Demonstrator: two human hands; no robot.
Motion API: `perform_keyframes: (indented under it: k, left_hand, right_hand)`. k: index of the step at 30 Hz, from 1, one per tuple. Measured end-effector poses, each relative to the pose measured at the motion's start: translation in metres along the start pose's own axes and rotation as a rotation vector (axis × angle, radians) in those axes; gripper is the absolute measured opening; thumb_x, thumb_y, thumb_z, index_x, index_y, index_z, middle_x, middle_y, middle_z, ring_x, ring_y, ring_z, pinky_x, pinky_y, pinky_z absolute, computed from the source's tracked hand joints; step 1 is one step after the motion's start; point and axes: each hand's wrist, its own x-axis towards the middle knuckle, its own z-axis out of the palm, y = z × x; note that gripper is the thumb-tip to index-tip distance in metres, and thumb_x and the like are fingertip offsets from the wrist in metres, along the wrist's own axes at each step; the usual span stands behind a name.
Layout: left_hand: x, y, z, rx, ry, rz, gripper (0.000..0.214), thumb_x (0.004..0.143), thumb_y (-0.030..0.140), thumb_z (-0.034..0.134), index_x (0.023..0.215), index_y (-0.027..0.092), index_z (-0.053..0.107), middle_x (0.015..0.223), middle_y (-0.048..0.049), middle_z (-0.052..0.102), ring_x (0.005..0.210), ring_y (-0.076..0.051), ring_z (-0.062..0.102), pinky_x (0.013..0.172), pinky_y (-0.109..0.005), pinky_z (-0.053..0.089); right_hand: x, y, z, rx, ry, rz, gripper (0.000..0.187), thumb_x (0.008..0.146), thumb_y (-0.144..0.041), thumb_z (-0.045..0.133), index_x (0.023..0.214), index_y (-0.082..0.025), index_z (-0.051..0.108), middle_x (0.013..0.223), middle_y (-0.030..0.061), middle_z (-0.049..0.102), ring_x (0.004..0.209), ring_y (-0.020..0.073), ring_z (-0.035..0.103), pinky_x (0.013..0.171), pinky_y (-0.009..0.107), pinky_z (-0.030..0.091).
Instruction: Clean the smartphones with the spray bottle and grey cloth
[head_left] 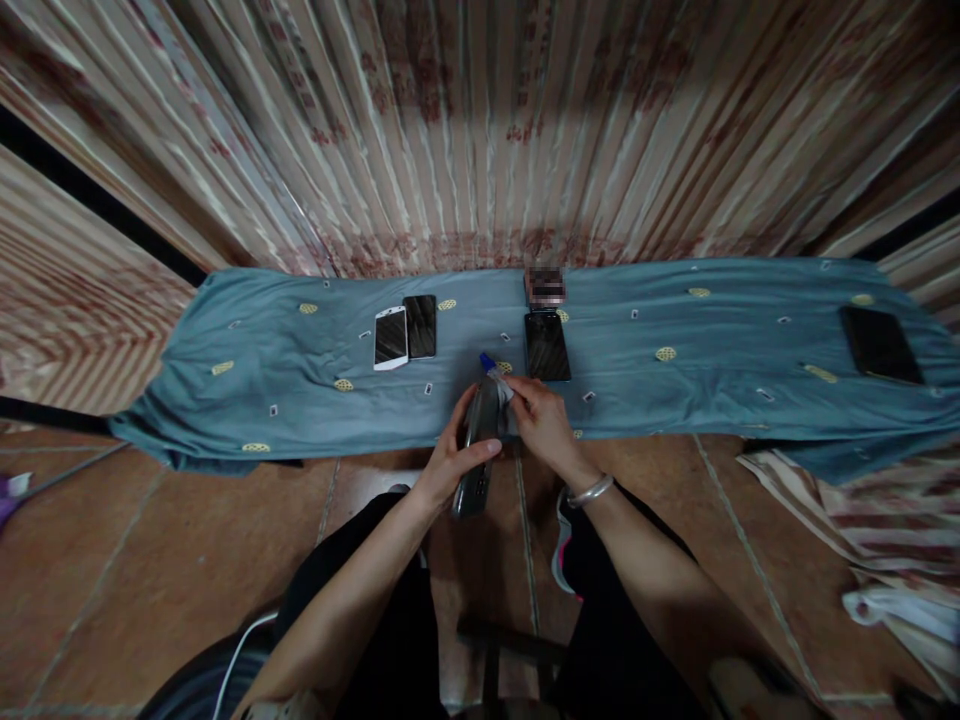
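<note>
My left hand is wrapped round a dark smartphone, held tilted on its edge just in front of the bed's near side. Its camera end points down toward me. At the phone's far end, my right hand has its fingers closed on a small pale thing with a blue end, which touches or lies right beside the phone. Whether this is a cloth or a tool I cannot tell. Beyond the right hand lies a black phone on the blue patterned sheet.
A white phone and another black phone lie side by side on the left. A blurred-out small item sits at the back. Far right is a black tablet-like slab. Striped curtains hang behind; tiled floor lies below.
</note>
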Motion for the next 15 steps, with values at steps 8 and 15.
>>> perform_keyframes:
  k: [8,15]
  left_hand:
    - [0.000,0.005,0.002,-0.046,0.014,0.039,0.101,0.064,0.038,0.081,0.151,0.024,0.033,0.152,-0.0109,0.045,0.127,-0.033,0.052,0.088,-0.036,0.054]
    - [0.002,0.003,-0.004,-0.033,0.044,0.030,0.102,0.065,0.042,0.080,0.152,0.024,0.030,0.150,-0.0129,0.047,0.121,-0.033,0.057,0.084,-0.036,0.056]
  right_hand:
    - [0.006,0.005,0.014,0.518,-0.047,0.324,0.024,0.078,-0.035,0.060,0.092,-0.024,0.076,0.090,0.0000,0.077,0.088,0.0204,0.069,0.084,0.033,0.053]
    - [0.008,0.004,0.014,0.571,-0.053,0.369,0.026,0.074,-0.040,0.064,0.089,-0.024,0.076,0.090,0.0000,0.077,0.086,0.0203,0.070,0.084,0.034,0.055]
